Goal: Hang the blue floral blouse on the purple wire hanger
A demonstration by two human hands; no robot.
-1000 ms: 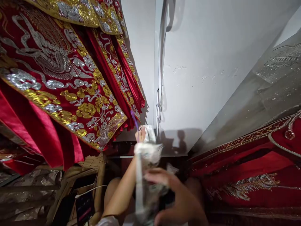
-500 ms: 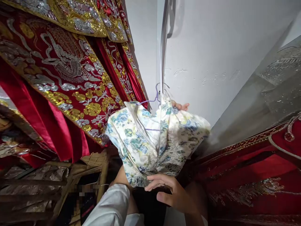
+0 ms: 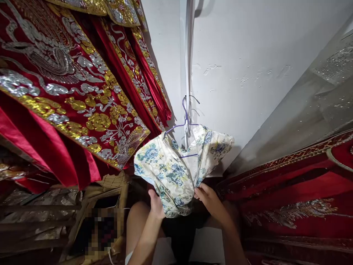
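A white short-sleeved blouse point(image 3: 173, 173) with blue, green and yellow flowers hangs from a purple wire hanger point(image 3: 185, 114) in front of me. Its front edges cross in a V, and the lower end is gathered. My right hand point(image 3: 206, 197) pinches the front edge low on the right side of the blouse. At the lower left, my left hand point(image 3: 156, 205) lies against the garment's side with its thumb stretched away from the cloth. The fingers of that hand are mostly hidden behind the fabric.
A white upright pole point(image 3: 187, 70) stands behind the hanger, before a white wall point(image 3: 237, 44). Red embroidered garments point(image 3: 91, 95) hang at left. More red cloth point(image 3: 289, 198) and clear plastic covers point(image 3: 328, 88) are at right. A wooden chair point(image 3: 122, 198) holds dark items at lower left.
My left hand has come out from behind the blouse's upper right and down to its lower left side. My right hand has risen from the bottom and closed on the front edge.
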